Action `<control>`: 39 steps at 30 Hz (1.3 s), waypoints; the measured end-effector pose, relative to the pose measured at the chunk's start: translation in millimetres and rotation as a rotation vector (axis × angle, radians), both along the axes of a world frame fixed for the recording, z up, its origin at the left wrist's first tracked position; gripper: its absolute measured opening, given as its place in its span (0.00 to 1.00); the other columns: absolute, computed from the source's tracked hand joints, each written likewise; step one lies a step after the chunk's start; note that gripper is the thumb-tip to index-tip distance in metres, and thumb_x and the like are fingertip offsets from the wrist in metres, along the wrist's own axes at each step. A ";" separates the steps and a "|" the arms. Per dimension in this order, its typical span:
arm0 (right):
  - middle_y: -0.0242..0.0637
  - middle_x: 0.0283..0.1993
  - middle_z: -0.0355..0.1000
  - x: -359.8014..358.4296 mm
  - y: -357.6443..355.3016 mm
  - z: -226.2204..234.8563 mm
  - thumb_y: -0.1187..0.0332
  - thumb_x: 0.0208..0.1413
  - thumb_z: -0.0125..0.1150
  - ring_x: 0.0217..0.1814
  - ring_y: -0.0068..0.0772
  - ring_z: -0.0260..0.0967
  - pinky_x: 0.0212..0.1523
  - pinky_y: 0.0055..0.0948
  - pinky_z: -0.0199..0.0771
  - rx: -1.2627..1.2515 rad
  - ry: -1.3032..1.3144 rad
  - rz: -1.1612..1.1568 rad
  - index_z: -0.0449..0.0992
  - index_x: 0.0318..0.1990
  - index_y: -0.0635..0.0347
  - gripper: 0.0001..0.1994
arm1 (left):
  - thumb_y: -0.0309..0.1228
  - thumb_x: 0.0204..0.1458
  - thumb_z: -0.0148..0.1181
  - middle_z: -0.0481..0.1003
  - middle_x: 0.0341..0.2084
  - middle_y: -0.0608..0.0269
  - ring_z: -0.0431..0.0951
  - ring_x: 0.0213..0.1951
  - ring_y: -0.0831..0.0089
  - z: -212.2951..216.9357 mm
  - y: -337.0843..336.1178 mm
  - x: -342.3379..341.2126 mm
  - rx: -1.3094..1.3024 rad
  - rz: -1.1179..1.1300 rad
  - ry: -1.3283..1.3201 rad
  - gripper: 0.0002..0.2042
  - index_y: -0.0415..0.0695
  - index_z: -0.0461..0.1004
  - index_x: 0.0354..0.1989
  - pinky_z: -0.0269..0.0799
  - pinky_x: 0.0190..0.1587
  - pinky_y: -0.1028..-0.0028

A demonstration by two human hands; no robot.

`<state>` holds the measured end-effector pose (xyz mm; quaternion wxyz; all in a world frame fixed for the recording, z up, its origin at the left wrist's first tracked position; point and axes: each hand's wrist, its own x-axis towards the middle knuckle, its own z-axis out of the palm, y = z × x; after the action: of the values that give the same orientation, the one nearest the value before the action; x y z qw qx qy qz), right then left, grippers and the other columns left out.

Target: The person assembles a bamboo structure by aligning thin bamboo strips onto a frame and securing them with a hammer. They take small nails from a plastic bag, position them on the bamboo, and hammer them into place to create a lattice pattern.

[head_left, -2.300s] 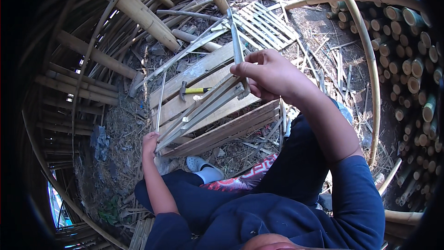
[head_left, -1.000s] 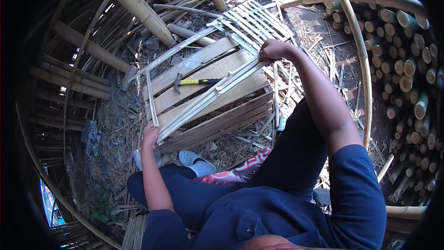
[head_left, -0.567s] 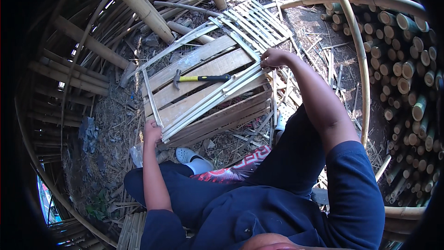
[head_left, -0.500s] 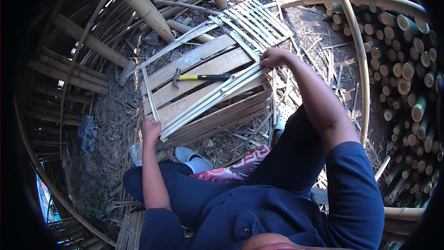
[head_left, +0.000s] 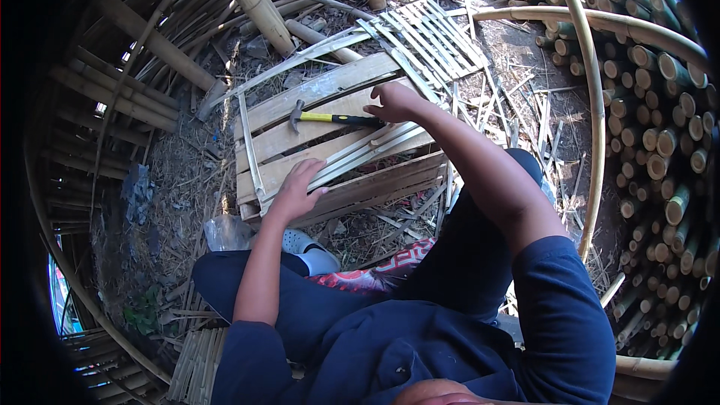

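Observation:
My left hand point(head_left: 298, 189) lies with fingers stretched over the near ends of several pale bamboo strips point(head_left: 352, 157), which run slantwise across a slatted wooden crate point(head_left: 281, 151). My right hand point(head_left: 396, 103) is over the strips' far end, beside the black grip of a claw hammer point(head_left: 319, 117). Its fingers are bent but apart, and whether they touch the grip is hard to see. The hammer, with a yellow and black handle, rests on the crate top, its head toward the left. A thin strip frame point(head_left: 250, 142) lies along the crate's left side.
A slatted bamboo panel point(head_left: 435, 37) lies beyond the crate. Cut bamboo poles point(head_left: 660, 135) are stacked at right, behind a curved pole point(head_left: 592, 105). Thick posts point(head_left: 251, 0) slant in at the far left. Scraps litter the ground; a clear plastic bag point(head_left: 227, 232) sits near my left foot.
My left hand has left the frame's near corner and come right onto the strips. My right hand has let go of the strips' far end and moved left toward the hammer grip.

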<state>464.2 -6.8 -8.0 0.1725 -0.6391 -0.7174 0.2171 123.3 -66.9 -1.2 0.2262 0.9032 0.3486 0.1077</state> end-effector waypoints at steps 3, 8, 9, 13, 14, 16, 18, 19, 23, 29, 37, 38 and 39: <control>0.51 0.41 0.79 -36.7 9.6 -4.3 0.45 0.57 0.65 0.49 0.54 0.77 0.50 0.45 0.77 -0.090 -0.139 0.100 0.79 0.47 0.65 0.27 | 0.26 0.51 0.67 0.71 0.54 0.50 0.70 0.59 0.51 -0.4 -2.7 3.9 0.005 0.034 -0.031 0.26 0.41 0.70 0.61 0.66 0.63 0.61; 0.52 0.41 0.79 -62.7 18.8 -8.7 0.58 0.52 0.69 0.47 0.55 0.78 0.48 0.44 0.78 -0.128 -0.214 0.205 0.77 0.45 0.65 0.20 | 0.24 0.51 0.66 0.73 0.52 0.51 0.71 0.58 0.51 -1.8 -5.0 0.8 0.037 0.090 -0.032 0.25 0.40 0.70 0.60 0.67 0.61 0.60; 0.52 0.41 0.79 -61.6 23.9 -13.4 0.58 0.52 0.69 0.47 0.55 0.78 0.48 0.44 0.78 -0.128 -0.216 0.199 0.77 0.45 0.65 0.20 | 0.25 0.51 0.66 0.73 0.53 0.51 0.71 0.58 0.51 -2.5 -4.1 3.5 0.040 0.086 -0.023 0.25 0.40 0.70 0.60 0.67 0.61 0.60; 0.50 0.50 0.78 -74.7 30.9 -13.7 0.69 0.52 0.64 0.53 0.49 0.78 0.51 0.41 0.79 -0.129 -0.236 0.091 0.78 0.49 0.65 0.16 | 0.25 0.49 0.67 0.73 0.53 0.51 0.71 0.58 0.51 -2.9 -1.5 5.9 0.033 0.102 -0.007 0.26 0.40 0.71 0.59 0.68 0.61 0.60; 0.50 0.49 0.79 -80.6 28.6 -8.2 0.72 0.51 0.62 0.53 0.49 0.78 0.50 0.41 0.80 -0.079 -0.204 0.019 0.78 0.48 0.66 0.16 | 0.25 0.49 0.67 0.73 0.53 0.51 0.71 0.58 0.51 -2.9 -1.9 1.9 0.031 0.108 -0.006 0.26 0.40 0.71 0.59 0.68 0.61 0.60; 0.52 0.44 0.80 -84.2 27.6 10.0 0.69 0.52 0.62 0.48 0.51 0.80 0.48 0.42 0.80 -0.012 -0.226 0.048 0.80 0.42 0.67 0.13 | 0.25 0.48 0.69 0.73 0.52 0.50 0.72 0.58 0.51 1.5 1.4 -3.9 -0.009 0.145 0.043 0.25 0.39 0.72 0.58 0.68 0.61 0.60; 0.53 0.39 0.81 -85.5 25.9 27.0 0.64 0.53 0.60 0.44 0.53 0.81 0.46 0.43 0.81 0.027 -0.114 -0.037 0.82 0.37 0.66 0.12 | 0.25 0.48 0.69 0.74 0.52 0.50 0.72 0.58 0.51 4.7 5.8 -4.5 -0.043 0.159 0.052 0.25 0.39 0.73 0.57 0.69 0.61 0.61; 0.55 0.36 0.80 -84.1 22.7 34.7 0.54 0.57 0.60 0.43 0.54 0.80 0.45 0.45 0.80 0.010 0.002 -0.119 0.82 0.33 0.67 0.20 | 0.25 0.47 0.70 0.74 0.52 0.49 0.72 0.59 0.52 6.3 8.5 -4.1 -0.085 0.178 0.070 0.25 0.38 0.74 0.56 0.69 0.61 0.62; 0.58 0.35 0.79 -51.8 11.2 70.6 0.38 0.58 0.59 0.43 0.57 0.80 0.44 0.46 0.78 -0.091 0.236 -0.344 0.81 0.35 0.73 0.35 | 0.29 0.50 0.68 0.74 0.53 0.50 0.72 0.60 0.52 8.2 16.6 5.4 -0.041 0.131 0.136 0.22 0.40 0.75 0.55 0.67 0.63 0.61; 0.24 0.20 0.64 -3.7 -40.5 104.5 0.53 0.66 0.60 0.16 0.16 0.58 0.16 0.25 0.57 0.024 0.766 -0.348 0.79 0.40 0.63 0.19 | 0.38 0.61 0.55 0.71 0.60 0.49 0.68 0.65 0.54 4.7 23.8 84.0 0.025 0.132 0.053 0.21 0.39 0.71 0.59 0.54 0.70 0.48; 0.28 0.23 0.66 72.8 -156.1 118.8 0.53 0.68 0.57 0.18 0.16 0.58 0.18 0.25 0.57 -0.012 0.671 -0.517 0.75 0.40 0.64 0.19 | 0.43 0.65 0.38 0.47 0.76 0.48 0.42 0.78 0.58 -65.5 48.5 167.0 0.110 0.467 0.095 0.30 0.43 0.54 0.74 0.28 0.74 0.41; 0.33 0.25 0.70 77.3 -174.3 113.0 0.51 0.67 0.58 0.22 0.18 0.61 0.21 0.29 0.61 -0.023 0.508 -0.594 0.77 0.43 0.68 0.23 | 0.43 0.65 0.38 0.47 0.76 0.48 0.42 0.78 0.58 -64.4 45.5 175.2 0.094 0.446 0.083 0.30 0.43 0.54 0.74 0.28 0.74 0.41; 0.34 0.23 0.69 79.5 -188.3 92.9 0.48 0.68 0.55 0.21 0.22 0.63 0.23 0.33 0.64 0.036 0.469 -0.670 0.78 0.40 0.69 0.25 | 0.44 0.66 0.37 0.47 0.76 0.49 0.42 0.78 0.58 -61.1 42.0 180.7 0.058 0.423 0.142 0.30 0.43 0.55 0.74 0.29 0.75 0.42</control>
<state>543.7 -195.0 84.9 0.4037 -0.7674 -0.4148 0.2760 304.0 -24.9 -62.3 0.1474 0.8214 0.5420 0.0987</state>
